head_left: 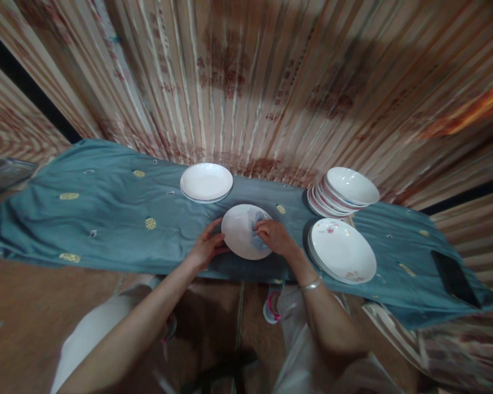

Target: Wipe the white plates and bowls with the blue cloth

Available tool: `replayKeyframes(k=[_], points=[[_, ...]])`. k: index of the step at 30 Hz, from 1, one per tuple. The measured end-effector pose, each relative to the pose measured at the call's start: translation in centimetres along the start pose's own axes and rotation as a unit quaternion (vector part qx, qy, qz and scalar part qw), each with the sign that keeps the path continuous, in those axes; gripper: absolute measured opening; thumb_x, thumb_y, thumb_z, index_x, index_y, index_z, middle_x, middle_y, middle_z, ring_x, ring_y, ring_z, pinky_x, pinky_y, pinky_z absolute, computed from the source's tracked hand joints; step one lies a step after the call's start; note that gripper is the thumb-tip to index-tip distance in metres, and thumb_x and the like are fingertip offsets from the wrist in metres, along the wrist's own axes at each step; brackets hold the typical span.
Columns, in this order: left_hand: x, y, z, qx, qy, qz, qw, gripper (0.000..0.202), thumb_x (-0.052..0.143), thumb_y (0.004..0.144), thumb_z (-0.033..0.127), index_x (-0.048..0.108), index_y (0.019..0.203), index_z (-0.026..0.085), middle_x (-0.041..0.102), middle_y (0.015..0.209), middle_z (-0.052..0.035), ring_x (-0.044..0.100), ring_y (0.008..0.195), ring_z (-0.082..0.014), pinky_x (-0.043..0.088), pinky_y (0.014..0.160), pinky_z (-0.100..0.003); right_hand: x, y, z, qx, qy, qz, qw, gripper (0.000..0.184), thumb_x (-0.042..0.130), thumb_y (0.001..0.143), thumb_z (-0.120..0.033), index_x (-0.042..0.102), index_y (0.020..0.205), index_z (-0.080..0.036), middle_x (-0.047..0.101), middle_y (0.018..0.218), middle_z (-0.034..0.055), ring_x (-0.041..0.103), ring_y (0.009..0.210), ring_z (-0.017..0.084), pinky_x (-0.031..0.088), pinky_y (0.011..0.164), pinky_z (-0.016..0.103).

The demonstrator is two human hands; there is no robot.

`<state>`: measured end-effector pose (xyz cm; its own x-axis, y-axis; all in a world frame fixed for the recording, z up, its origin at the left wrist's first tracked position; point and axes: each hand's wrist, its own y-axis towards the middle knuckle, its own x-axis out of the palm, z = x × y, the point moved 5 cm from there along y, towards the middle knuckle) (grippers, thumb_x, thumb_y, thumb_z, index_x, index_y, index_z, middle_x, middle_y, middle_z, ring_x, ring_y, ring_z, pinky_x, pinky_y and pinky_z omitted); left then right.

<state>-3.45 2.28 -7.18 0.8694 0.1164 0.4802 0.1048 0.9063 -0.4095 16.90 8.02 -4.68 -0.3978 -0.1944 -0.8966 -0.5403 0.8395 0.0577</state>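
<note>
A white plate (pixel 236 232) lies near the front edge of the cloth-covered table, in front of me. My left hand (pixel 209 242) grips its left rim, fingers curled at the edge with the thumb toward the plate. In my right hand (pixel 274 235) is a bunched light-blue cloth (pixel 256 232), pressed against the right part of the plate's inner face. The fingers of that hand are closed round the cloth. Behind the plate, a little to the left, sits a small stack of white plates (pixel 206 181) with a dark rim line.
To the right stand a stack of white bowls (pixel 351 186) and, nearer me, a stack of flower-patterned plates (pixel 343 250). A dark phone (pixel 456 278) lies at the far right of the teal tablecloth (pixel 115 219). A patterned curtain (pixel 246 98) hangs right behind the table.
</note>
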Motion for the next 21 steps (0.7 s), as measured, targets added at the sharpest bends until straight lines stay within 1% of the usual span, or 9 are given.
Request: replayKeyframes(k=[2,5,9,14,18,21], points=[[0.0,0.0,0.0,0.000,-0.001,0.003,1.000,0.078,0.082,0.068,0.021,0.051,0.139,0.023,0.074,0.082,-0.0013,0.071,0.076,-0.0204,0.060,0.072,-0.036,0.1,0.1,0.5,0.010,-0.019,0.020,1.000,0.027,0.051,0.088,-0.008,0.075,0.081,-0.020,0.077,0.106,0.0067,0.070,0.098,0.022,0.054,0.095,0.038],[-0.1,0.1,-0.1,0.001,-0.002,0.000,1.000,0.077,0.081,0.068,0.021,0.051,0.139,0.024,0.074,0.083,-0.0012,0.072,0.077,-0.0202,0.060,0.074,-0.037,0.4,0.3,1.1,0.025,-0.037,0.044,0.998,0.024,0.052,0.091,-0.012,0.073,0.083,-0.021,0.076,0.103,0.0078,0.069,0.099,0.023,0.053,0.096,0.038],[-0.3,0.2,-0.2,0.002,-0.001,-0.005,1.000,0.079,0.082,0.068,0.023,0.051,0.140,0.025,0.074,0.084,-0.0013,0.072,0.079,-0.0209,0.060,0.077,-0.039,0.7,0.6,1.5,0.046,-0.045,0.062,0.996,0.024,0.048,0.095,-0.015,0.069,0.085,-0.021,0.073,0.100,0.0099,0.067,0.098,0.025,0.051,0.097,0.039],[-0.2,0.2,-0.2,0.001,-0.005,-0.009,1.000,0.079,0.083,0.067,0.023,0.051,0.139,0.022,0.074,0.083,-0.0021,0.072,0.078,-0.0209,0.060,0.073,-0.036,0.5,1.1,0.8,0.043,-0.063,0.059,0.995,0.025,0.047,0.089,-0.006,0.069,0.089,-0.018,0.071,0.104,0.0103,0.064,0.102,0.024,0.046,0.104,0.040],[-0.1,0.1,-0.2,-0.002,-0.005,-0.001,1.000,0.073,0.080,0.070,0.020,0.052,0.138,0.023,0.074,0.080,-0.0010,0.073,0.074,-0.0195,0.061,0.071,-0.034,0.3,1.3,0.0,0.030,-0.067,0.068,0.995,0.029,0.045,0.086,-0.002,0.070,0.092,-0.015,0.071,0.107,0.0124,0.063,0.107,0.025,0.044,0.106,0.041],[-0.1,0.1,-0.2,0.000,-0.005,-0.003,1.000,0.073,0.080,0.070,0.021,0.053,0.137,0.024,0.074,0.081,-0.0006,0.073,0.075,-0.0195,0.061,0.072,-0.035,0.4,1.6,-0.4,0.018,-0.060,0.079,0.995,0.033,0.045,0.084,0.000,0.070,0.100,-0.012,0.069,0.114,0.0150,0.061,0.114,0.027,0.041,0.109,0.042]])
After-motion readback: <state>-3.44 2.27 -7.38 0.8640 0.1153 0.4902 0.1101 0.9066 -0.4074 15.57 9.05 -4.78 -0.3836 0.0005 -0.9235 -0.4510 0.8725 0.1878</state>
